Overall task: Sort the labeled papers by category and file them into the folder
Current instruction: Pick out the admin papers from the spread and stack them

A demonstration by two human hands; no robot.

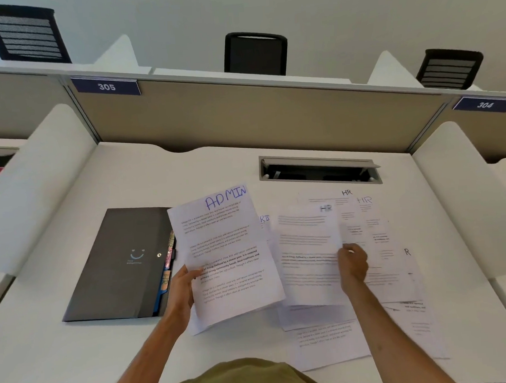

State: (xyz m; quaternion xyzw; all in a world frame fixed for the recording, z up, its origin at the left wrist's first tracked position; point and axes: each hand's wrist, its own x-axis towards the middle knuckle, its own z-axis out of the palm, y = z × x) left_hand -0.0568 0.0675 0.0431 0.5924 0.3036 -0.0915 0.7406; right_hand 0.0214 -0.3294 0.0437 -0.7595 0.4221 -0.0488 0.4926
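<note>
Desk [77, 344] | left grip [182, 290] pinches ADMIN sheet [229, 252], left edge | right grip [352, 263] holds HR sheet [307, 247], right edge

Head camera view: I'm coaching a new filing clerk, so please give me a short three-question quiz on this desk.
1. True or false: the dark folder lies closed, left of the papers.
2. The left hand grips a tilted sheet headed: A) HR B) ADMIN C) SALES.
3. Fill in: the right hand pinches a second sheet headed ___.
Key: 1 true; 2 B; 3 HR.
</note>
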